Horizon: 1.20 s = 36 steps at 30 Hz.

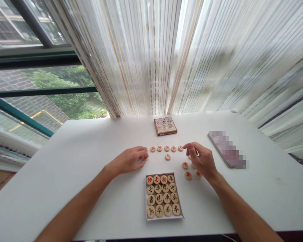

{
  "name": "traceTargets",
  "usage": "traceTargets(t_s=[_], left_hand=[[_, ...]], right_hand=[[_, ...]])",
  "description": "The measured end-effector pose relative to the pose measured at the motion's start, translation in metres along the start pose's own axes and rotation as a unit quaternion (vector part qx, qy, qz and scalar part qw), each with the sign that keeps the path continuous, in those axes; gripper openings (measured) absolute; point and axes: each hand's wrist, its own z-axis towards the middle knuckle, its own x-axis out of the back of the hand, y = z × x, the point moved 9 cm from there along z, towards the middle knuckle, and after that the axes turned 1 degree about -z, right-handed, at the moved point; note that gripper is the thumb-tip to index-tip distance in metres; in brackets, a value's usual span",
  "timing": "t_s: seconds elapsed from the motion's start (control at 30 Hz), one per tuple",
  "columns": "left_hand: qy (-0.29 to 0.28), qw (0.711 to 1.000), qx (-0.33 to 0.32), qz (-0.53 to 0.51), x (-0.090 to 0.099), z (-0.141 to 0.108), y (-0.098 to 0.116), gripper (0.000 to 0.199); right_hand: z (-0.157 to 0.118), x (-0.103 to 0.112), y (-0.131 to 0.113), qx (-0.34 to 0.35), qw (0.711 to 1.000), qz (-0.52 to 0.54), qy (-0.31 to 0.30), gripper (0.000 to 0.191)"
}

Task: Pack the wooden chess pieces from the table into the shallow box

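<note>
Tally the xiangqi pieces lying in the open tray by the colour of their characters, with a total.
Red-marked xiangqi pieces: 3
Black-marked xiangqi pieces: 13
Total in the tray: 16

from close above, the head camera looks down across the white table (113,210), curtain (141,60) ahead.

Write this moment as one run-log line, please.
left hand: at left end of red-piece row | right hand: by row's right end | tray: filled with red and black pieces
</note>
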Motion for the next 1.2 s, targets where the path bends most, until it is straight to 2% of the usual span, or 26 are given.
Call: traceTargets(t_s=[0.3, 0.47, 0.63, 0.77, 0.9, 1.0, 1.1, 1.2], left_hand=[[-0.038, 0.999, 0.004, -0.021, -0.006, 0.008, 0.006, 0.015], [-0.049, 0.999, 0.017, -0.002, -0.006, 0.014, 0.006, 0.012], [-0.008, 1.0, -0.008, -0.012, 0.016, 0.03, 0.029, 0.023], [0.037, 0.996, -0.033, -0.069, 0.036, 0.046, 0.053, 0.031], [0.06, 0.993, -0.053, -0.092, 0.039, 0.054, 0.069, 0.026], [0.066, 0.989, -0.065, -0.117, 0.036, 0.057, 0.072, 0.023], [0.067, 0.983, -0.067, -0.155, 0.027, 0.057, 0.066, 0.022], [0.067, 0.975, -0.043, -0.206, 0.013, 0.056, 0.053, 0.021]], right_hand=[[-0.003, -0.008, -0.001, -0.018, 0.998, 0.053, -0.025, 0.043], [0.001, -0.009, -0.013, -0.023, 0.996, 0.07, -0.054, 0.04], [0.009, -0.032, -0.033, -0.033, 0.979, 0.09, -0.181, 0.027], [0.013, -0.05, -0.04, -0.043, 0.959, 0.161, -0.23, 0.019], [0.009, -0.061, -0.034, -0.084, 0.928, 0.28, -0.231, 0.021], [0.004, -0.061, -0.029, -0.11, 0.908, 0.339, -0.22, 0.021], [0.001, -0.058, -0.023, -0.117, 0.907, 0.348, -0.206, 0.02], [-0.003, -0.057, -0.016, -0.114, 0.92, 0.316, -0.203, 0.018]])
